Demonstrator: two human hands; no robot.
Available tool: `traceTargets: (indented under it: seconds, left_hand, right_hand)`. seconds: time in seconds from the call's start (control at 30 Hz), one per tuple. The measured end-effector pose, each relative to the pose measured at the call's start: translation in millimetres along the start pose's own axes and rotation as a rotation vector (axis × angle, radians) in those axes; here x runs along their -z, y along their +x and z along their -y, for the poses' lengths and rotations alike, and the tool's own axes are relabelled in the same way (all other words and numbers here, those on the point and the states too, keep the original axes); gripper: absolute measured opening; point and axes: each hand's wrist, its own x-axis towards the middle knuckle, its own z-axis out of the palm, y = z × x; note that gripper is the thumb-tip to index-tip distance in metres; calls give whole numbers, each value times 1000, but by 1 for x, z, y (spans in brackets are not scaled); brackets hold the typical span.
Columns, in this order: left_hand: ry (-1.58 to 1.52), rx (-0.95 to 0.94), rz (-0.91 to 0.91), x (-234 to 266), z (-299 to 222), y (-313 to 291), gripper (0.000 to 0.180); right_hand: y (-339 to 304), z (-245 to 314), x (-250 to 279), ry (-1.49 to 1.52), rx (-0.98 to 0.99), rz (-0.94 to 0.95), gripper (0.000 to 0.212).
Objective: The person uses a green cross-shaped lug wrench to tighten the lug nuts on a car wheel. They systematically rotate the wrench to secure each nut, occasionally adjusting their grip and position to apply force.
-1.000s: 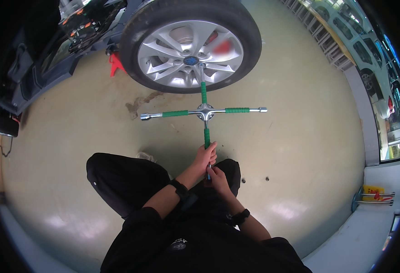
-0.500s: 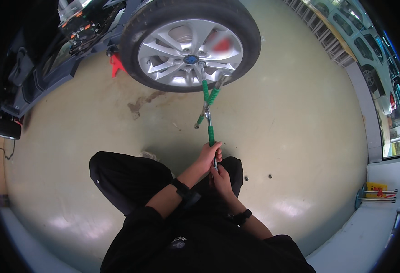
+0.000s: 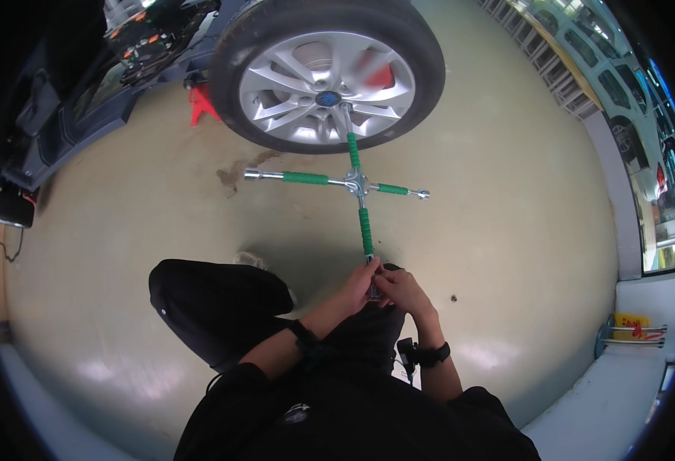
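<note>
A chrome four-way lug wrench with green grip sleeves reaches from the wheel toward me. Its far end meets a lug nut spot beside the hub cap of the silver alloy wheel. Around the wrench's near end my left hand is closed. Pressed against the same end from the right, my right hand has its fingers curled round the shaft. The two hands partly hide this end. The crossbar now lies roughly level, with its sockets to left and right.
A red jack stand stands left of the tire. On the floor right of my hands lies a small dark nut. Silver rods with a yellow sign are by the right wall. My bent left knee is at left.
The wrench has turned, bringing its crossbar from steeply slanted to nearly level. My right hand has moved up and right at the near end. The nearer floor nut is no longer visible.
</note>
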Motion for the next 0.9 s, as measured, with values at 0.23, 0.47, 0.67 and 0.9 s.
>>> traceTargets:
  seconds: [0.23, 0.47, 0.67, 0.9]
  left_hand:
    - [-69, -29, -105, 8, -5, -10, 36]
    - [-39, 14, -154, -12, -15, -13, 37]
    - [17, 2, -238, 14, 6, 14, 33]
    - [89, -243, -292, 46, 12, 33, 28]
  right_hand:
    - [49, -60, 53, 950, 27, -590, 54]
    - [184, -82, 121, 2063, 182, -308, 72]
    - [156, 27, 155, 1568, 489, -585, 41]
    - [116, 157, -69, -681, 667, 494, 44]
